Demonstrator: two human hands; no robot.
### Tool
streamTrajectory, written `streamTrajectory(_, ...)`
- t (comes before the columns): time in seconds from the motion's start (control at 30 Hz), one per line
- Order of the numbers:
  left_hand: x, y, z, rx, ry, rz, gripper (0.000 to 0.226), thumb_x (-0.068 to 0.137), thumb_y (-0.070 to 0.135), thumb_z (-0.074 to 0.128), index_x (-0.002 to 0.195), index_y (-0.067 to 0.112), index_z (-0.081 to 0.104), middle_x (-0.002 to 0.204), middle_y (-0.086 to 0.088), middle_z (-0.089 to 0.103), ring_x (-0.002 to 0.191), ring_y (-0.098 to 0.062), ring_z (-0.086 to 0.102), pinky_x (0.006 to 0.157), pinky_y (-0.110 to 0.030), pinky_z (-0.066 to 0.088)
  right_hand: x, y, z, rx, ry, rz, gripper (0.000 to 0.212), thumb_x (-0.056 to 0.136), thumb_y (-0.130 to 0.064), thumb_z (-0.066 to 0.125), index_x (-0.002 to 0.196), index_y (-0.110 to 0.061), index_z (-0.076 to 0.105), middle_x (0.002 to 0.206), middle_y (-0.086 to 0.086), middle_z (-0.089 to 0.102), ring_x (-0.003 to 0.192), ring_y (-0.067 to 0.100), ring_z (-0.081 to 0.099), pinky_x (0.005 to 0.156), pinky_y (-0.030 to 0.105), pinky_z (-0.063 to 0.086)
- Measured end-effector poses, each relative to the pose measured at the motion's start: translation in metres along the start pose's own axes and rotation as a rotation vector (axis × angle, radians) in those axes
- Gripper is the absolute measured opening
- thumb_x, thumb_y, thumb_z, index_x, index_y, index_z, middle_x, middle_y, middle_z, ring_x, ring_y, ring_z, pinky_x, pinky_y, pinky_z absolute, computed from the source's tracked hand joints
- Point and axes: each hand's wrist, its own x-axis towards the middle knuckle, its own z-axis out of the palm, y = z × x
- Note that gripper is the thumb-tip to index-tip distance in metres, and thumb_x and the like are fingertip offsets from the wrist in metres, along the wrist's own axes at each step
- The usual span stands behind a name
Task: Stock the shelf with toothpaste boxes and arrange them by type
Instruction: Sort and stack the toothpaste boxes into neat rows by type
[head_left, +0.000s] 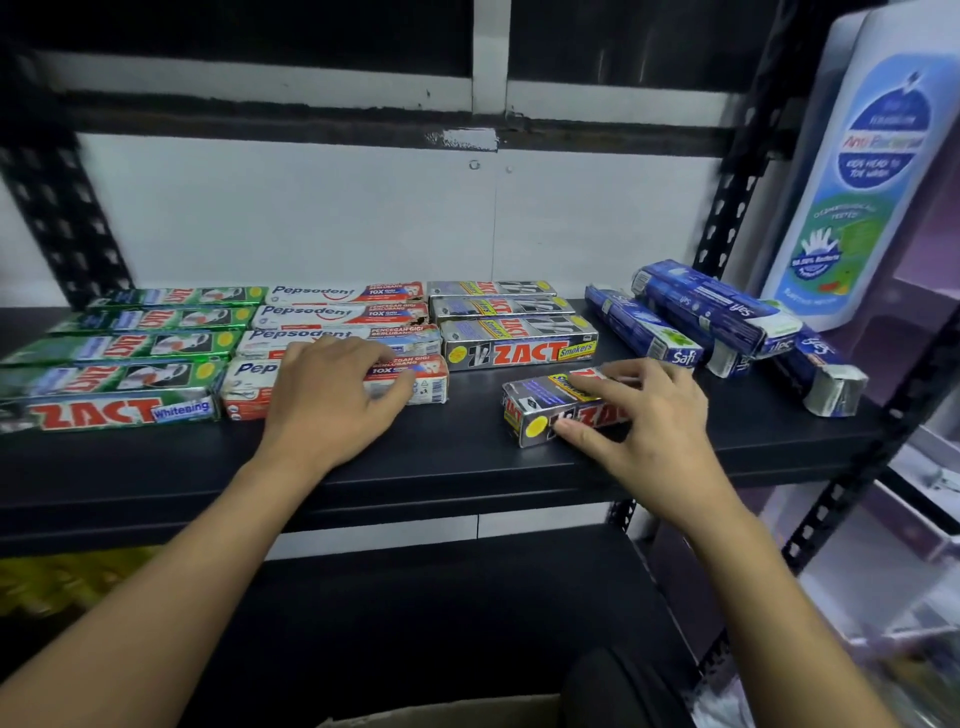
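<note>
A black metal shelf (415, 467) seen from above, with both bare arms reaching in from below. Toothpaste boxes lie flat in neat columns running front to back. At far left are four green ZACT Whitening boxes (119, 374). Just beside them is a column of four white and red Pepsodent boxes (343, 312). Next comes a column of three grey ZACT Smokers boxes (519, 338).

The left hand (332, 400) rests palm down on the front Pepsodent box (244, 395), fingers spread and loosely bent, covering its middle.

The right hand (654, 415) holds a loose grey ZACT box (540, 410), with its thumb on the near face and its fingers curled over the top. This box lies at an angle on the shelf, in front of the grey column and apart from it.

At right, several blue Safi boxes (701, 322) lie in an untidy slanted heap, some stacked on others. Behind them a large white bottle (857, 171) with a blue label crowds the right corner, next to a black perforated post (727, 208). The edge of a cardboard carton (441, 712) shows at the bottom.
</note>
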Motion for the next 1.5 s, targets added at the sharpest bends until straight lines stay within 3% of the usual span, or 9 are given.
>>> streamTrajectory(0.07,0.000,0.001,-0.001,0.013,-0.018,-0.008,0.056,0.084,0.064,0.042,0.111,0.025,0.070,0.110,0.004,0.071,0.106,-0.021,0.060,0.096,-0.040,0.035,0.011,-0.005,0.008,0.034,0.012,-0.007,0.053,0.075,-0.070,0.061,0.116,-0.038,0.070,0.113,-0.005,0.057,0.113,0.017,0.050,0.107,0.050,0.031)
streamTrajectory(0.17,0.000,0.000,-0.003,0.024,-0.051,-0.009,0.059,0.081,0.067,0.042,0.117,0.027,0.068,0.116,0.007,0.069,0.110,-0.018,0.058,0.099,-0.039,0.033,0.026,-0.012,0.016,0.095,-0.035,-0.012,0.052,0.074,-0.063,0.069,0.117,-0.034,0.070,0.109,-0.004,0.054,0.105,0.014,0.055,0.107,0.056,0.031)
streamTrajectory(0.37,0.000,-0.002,-0.002,0.022,-0.067,-0.006,0.062,0.078,0.069,0.039,0.118,0.031,0.067,0.120,0.013,0.067,0.113,-0.014,0.057,0.101,-0.038,0.032,0.047,-0.029,0.029,0.184,-0.064,-0.013,0.048,0.074,-0.053,0.076,0.116,-0.030,0.071,0.108,-0.004,0.052,0.106,0.016,0.050,0.106,0.051,0.034)
streamTrajectory(0.6,0.000,-0.002,-0.002,0.005,-0.061,-0.002,0.057,0.081,0.067,0.041,0.117,0.032,0.068,0.118,0.014,0.067,0.112,-0.012,0.056,0.100,-0.037,0.031,0.064,-0.034,0.046,0.256,-0.078,-0.011,0.051,0.070,-0.063,0.072,0.112,-0.034,0.071,0.107,-0.007,0.055,0.113,0.019,0.053,0.103,0.047,0.039)
streamTrajectory(0.73,0.000,-0.002,-0.002,-0.015,-0.050,0.000,0.052,0.084,0.065,0.044,0.115,0.032,0.068,0.117,0.015,0.068,0.111,-0.011,0.056,0.100,-0.034,0.030,0.060,-0.026,0.048,0.302,-0.035,-0.019,0.043,0.071,-0.061,0.073,0.110,-0.044,0.069,0.118,-0.015,0.052,0.124,0.010,0.045,0.111,0.047,0.027)
streamTrajectory(0.83,0.000,-0.001,-0.001,-0.010,-0.042,0.002,0.051,0.084,0.064,0.045,0.115,0.031,0.069,0.116,0.014,0.068,0.111,-0.011,0.056,0.099,-0.034,0.030,0.057,-0.022,0.047,0.193,-0.051,0.028,0.049,0.075,-0.054,0.072,0.122,-0.047,0.060,0.145,-0.012,0.040,0.144,0.015,0.021,0.118,0.047,0.007)
streamTrajectory(0.93,-0.001,-0.001,-0.002,0.000,-0.037,-0.001,0.051,0.084,0.064,0.045,0.115,0.031,0.068,0.115,0.015,0.068,0.111,-0.011,0.056,0.098,-0.034,0.029,0.056,-0.022,0.050,0.062,-0.136,0.094,0.059,0.078,-0.066,0.063,0.134,-0.051,0.050,0.157,-0.012,0.028,0.150,0.020,0.005,0.115,0.058,-0.003)
streamTrajectory(1.2,0.000,-0.001,-0.001,-0.018,-0.023,0.002,0.049,0.085,0.063,0.048,0.115,0.031,0.069,0.115,0.015,0.068,0.110,-0.010,0.056,0.095,-0.031,0.028,0.054,-0.023,0.048,0.076,-0.093,0.150,0.058,0.075,-0.069,0.063,0.130,-0.050,0.055,0.151,-0.018,0.039,0.147,0.015,0.017,0.114,0.051,0.011)
streamTrajectory(1.5,0.000,-0.002,0.000,-0.007,-0.019,0.007,0.049,0.086,0.063,0.047,0.116,0.031,0.068,0.116,0.015,0.068,0.111,-0.010,0.056,0.096,-0.032,0.029,0.053,-0.021,0.047,0.156,-0.074,0.180,0.053,0.074,-0.060,0.071,0.125,-0.048,0.061,0.149,-0.012,0.043,0.145,0.014,0.020,0.117,0.048,0.014)
